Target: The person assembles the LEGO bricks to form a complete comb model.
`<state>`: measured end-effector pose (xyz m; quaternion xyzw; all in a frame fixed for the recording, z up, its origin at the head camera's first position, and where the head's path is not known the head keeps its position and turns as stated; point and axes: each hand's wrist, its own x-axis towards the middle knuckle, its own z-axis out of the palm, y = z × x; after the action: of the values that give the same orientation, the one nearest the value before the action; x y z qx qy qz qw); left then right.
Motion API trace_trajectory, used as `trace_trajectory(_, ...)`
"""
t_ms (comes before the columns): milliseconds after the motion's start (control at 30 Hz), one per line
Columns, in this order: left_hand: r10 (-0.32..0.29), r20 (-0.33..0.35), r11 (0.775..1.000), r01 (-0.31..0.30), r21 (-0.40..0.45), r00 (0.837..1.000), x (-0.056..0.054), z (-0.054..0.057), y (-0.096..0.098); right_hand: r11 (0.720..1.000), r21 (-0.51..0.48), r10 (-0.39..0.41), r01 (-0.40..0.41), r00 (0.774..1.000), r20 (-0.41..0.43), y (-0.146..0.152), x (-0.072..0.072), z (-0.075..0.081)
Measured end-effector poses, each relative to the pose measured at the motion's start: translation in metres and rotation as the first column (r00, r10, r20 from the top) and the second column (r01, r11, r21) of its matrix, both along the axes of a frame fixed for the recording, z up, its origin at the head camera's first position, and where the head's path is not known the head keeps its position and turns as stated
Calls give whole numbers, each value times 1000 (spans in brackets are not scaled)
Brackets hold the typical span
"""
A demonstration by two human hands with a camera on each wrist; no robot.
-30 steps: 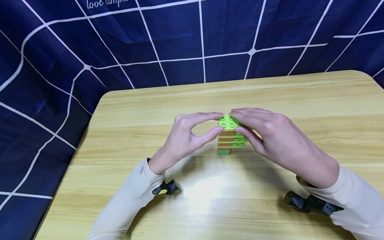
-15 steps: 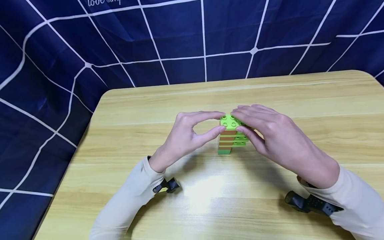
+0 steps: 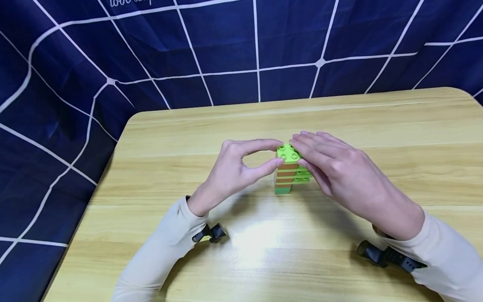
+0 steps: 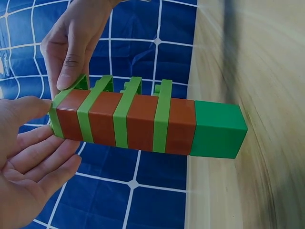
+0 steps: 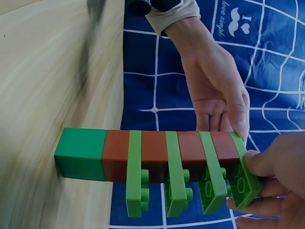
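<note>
A tower of toy building bricks (image 3: 284, 173) stands upright on the table between my hands. Its base is a dark green brick (image 4: 219, 130); above it, brown bricks (image 4: 140, 121) alternate with light green plates whose studded ends jut out to the right. My left hand (image 3: 234, 170) pinches the left edge of the top light green plate (image 3: 288, 154) between thumb and fingertips. At the overhanging end of that same plate, my right hand (image 3: 352, 180) grips with thumb in front and fingers behind, hiding part of it. The lower plate (image 5: 176, 183) juts free of both hands.
The pale wooden table (image 3: 170, 155) extends around the tower. Behind it and on the left hangs a dark blue cloth (image 3: 226, 50) with white lines. Black wrist cameras (image 3: 216, 233) sit below both sleeves, close over the tabletop.
The fingers of my right hand have shifted slightly, spreading further over the back of the top plate. My left hand and the tower hold their place; the head view tilts slightly.
</note>
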<state>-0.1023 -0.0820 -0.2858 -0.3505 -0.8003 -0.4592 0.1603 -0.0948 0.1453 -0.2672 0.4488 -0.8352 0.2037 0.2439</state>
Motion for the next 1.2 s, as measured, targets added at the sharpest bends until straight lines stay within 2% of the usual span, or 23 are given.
trace_trajectory(367, 17, -2, 999, -17, -27, 1000, 3, -1, 0, 1000, 6, 6, -6, 1000, -2, 0, 1, -3)
trace_trajectory(533, 12, -92, 996, -21, -91, 996, 5, -1, -2, 1000, 10, 8, -8, 1000, 25, -1, 1, -3)
trace_trajectory(700, 16, -177, 986, -44, -158, 984, 8, -1, 0, 1000, 19, 10, -10, 999, 39, -1, 0, -2)
trace_trajectory(800, 25, -279, 972, -88, -217, 960, 10, -1, 1, 1000, 26, 11, -12, 999, 43, 1, 0, -2)
trace_trajectory(933, 27, -431, 945, -163, -282, 902, 9, -2, 5, 1000, 28, 8, -9, 999, 31, 3, 0, -3)
trace_trajectory(1033, 32, -491, 932, -204, -300, 870, 9, -2, 7, 1000, 24, 3, -4, 1000, 4, 4, 0, -5)
trace_trajectory(1100, 39, -513, 925, -226, -306, 857, 9, -2, 8, 1000, 22, 4, -4, 1000, -12, 4, 1, -5)
trace_trajectory(1200, 50, -521, 919, -244, -311, 852, 10, -2, 9, 1000, 20, 8, -7, 1000, -29, 4, 1, -5)
